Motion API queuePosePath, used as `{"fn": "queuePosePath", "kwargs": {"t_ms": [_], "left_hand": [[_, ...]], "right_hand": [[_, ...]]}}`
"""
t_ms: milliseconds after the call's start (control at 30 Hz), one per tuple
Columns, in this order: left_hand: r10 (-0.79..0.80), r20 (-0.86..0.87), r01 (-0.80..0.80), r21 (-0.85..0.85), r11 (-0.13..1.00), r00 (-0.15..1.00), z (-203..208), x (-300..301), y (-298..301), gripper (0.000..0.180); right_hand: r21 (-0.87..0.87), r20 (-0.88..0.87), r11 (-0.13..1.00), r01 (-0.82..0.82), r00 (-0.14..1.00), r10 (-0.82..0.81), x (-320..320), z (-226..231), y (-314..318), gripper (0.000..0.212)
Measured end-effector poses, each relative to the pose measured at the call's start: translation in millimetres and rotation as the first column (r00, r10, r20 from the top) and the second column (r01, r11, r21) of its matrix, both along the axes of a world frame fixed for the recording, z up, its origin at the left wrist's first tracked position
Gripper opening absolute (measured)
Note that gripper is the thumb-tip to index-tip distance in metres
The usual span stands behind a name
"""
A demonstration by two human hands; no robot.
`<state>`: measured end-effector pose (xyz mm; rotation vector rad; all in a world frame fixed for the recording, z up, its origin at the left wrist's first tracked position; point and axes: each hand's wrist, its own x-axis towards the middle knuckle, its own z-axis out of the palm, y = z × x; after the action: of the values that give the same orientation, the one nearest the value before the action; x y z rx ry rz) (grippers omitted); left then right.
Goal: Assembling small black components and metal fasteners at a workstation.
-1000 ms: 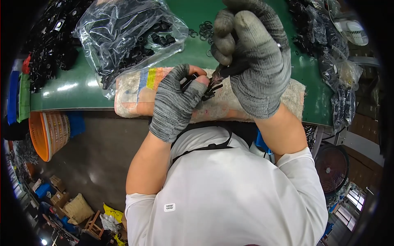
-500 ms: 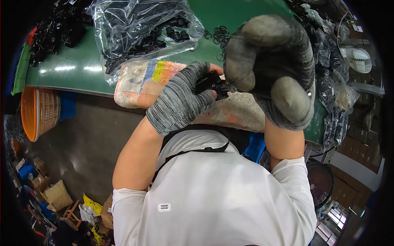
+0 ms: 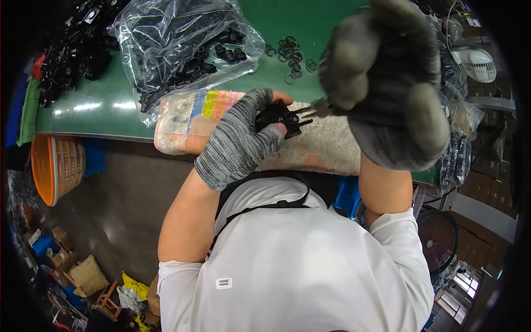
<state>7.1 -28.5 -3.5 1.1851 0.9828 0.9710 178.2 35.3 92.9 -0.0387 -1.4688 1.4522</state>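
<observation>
My left hand (image 3: 235,141), in a grey knit glove with bare fingertips, is closed around a small black plastic part (image 3: 289,118) with a round boss. The gloved right hand (image 3: 387,83), raised close to the camera and blurred, curls its fingers around pliers (image 3: 319,108). Only their narrow metal jaws show; the palm and fingers hide the handles. Those jaw tips meet the right side of the black part, though whether they grip it I cannot tell. Under both hands lies a folded woven sack (image 3: 332,145) at the table's near edge.
Small black rings (image 3: 289,50) lie on the green table (image 3: 298,22) beyond my hands. A clear plastic bag (image 3: 160,39) of black parts sits to their left. More black parts (image 3: 83,50) are heaped at far left. An orange basket (image 3: 45,169) stands below the table's left end.
The right hand has shifted slightly right and away from me, so the pliers' jaws now show beside the black part. My left hand still holds the part, moved slightly left.
</observation>
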Motion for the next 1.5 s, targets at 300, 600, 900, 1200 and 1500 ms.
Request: {"fn": "queuePosePath", "kwargs": {"t_ms": [300, 600, 900, 1200, 1500], "left_hand": [[0.033, -0.168, -0.049, -0.091, 0.995, 0.985, 6.0, 11.0, 4.0, 0.030], [-0.013, -0.079, 0.014, 0.007, 1.000, 0.997, -2.5, 6.4, 0.1, 0.038], [-0.053, -0.260, 0.055, 0.001, 0.998, 0.964, 1.1, 0.2, -0.8, 0.039], [-0.048, -0.184, 0.060, 0.055, 0.997, 0.982, -6.9, 3.4, 4.1, 0.042], [0.018, 0.072, -0.007, -0.152, 0.988, 0.997, 9.4, 16.5, 1.0, 0.032]], "right_hand": [[-0.384, 0.067, 0.782, 0.491, 0.859, -0.507, -8.5, -3.0, -29.7, 0.060], [-0.405, 0.043, 0.830, 0.383, 0.915, -0.401, -20.0, -10.7, -43.5, 0.068], [-0.232, 0.173, 0.935, 0.268, 0.957, -0.231, -13.0, -26.3, -31.8, 0.064], [0.017, 0.179, 0.997, 0.074, 0.981, -0.075, 5.4, -50.3, -7.7, 0.056], [-0.324, 0.187, 0.819, 0.474, 0.880, -0.436, 11.5, 2.0, -35.3, 0.071]]}}
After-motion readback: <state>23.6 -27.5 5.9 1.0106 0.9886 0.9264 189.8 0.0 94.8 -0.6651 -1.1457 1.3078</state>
